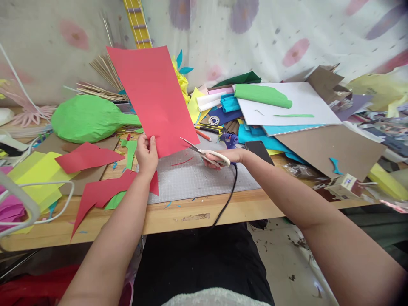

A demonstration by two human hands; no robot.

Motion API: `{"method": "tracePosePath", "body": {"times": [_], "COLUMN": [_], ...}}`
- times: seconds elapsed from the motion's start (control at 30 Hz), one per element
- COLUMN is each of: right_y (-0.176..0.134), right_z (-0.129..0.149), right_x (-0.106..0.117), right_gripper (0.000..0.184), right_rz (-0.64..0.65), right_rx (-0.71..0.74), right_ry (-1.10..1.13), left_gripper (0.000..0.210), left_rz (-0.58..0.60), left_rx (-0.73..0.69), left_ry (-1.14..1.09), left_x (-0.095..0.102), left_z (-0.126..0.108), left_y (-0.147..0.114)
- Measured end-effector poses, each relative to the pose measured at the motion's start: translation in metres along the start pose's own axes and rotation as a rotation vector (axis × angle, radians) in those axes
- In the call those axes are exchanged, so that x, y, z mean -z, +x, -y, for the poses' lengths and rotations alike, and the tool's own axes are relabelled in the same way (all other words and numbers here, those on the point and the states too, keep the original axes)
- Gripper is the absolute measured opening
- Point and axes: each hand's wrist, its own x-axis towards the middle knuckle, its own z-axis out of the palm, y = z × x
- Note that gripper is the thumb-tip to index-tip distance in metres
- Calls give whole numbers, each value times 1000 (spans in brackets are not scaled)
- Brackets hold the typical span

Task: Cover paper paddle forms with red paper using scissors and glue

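Observation:
A large sheet of red paper [156,93] is held up above the table, its lower left corner pinched between the thumb and fingers of my left hand [148,155]. My right hand [219,159] is closed around the white handles of a pair of scissors [219,156]. The blades are slightly apart and point left, close to the sheet's lower right edge; whether they touch it I cannot tell. Beneath both hands lies a grey cutting mat [178,182] with a thin red paper strip [182,161] on it.
Red paper offcuts [92,158] and yellow sheets [38,174] lie at left, below a green paper-covered round shape [87,118]. A blue glue gun [229,139] with a black cord is behind my right hand. White board [287,104] and brown cardboard [334,146] fill the right.

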Motion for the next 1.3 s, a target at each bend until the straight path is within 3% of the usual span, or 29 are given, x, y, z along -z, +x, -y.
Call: {"method": "tracePosePath", "body": {"times": [0.5, 1.3], "right_y": [-2, 1], "right_z": [5, -8], "right_x": [-3, -1], "right_gripper": [51, 51], "right_rz": [-4, 9], "right_rx": [-7, 111], "right_ry": [4, 152], "left_gripper": [30, 36], "left_rz": [-9, 4], "left_rx": [31, 131], "left_ry": [-4, -82], "left_x": [-3, -4], "left_z": [2, 4], "left_y": [-1, -2]}}
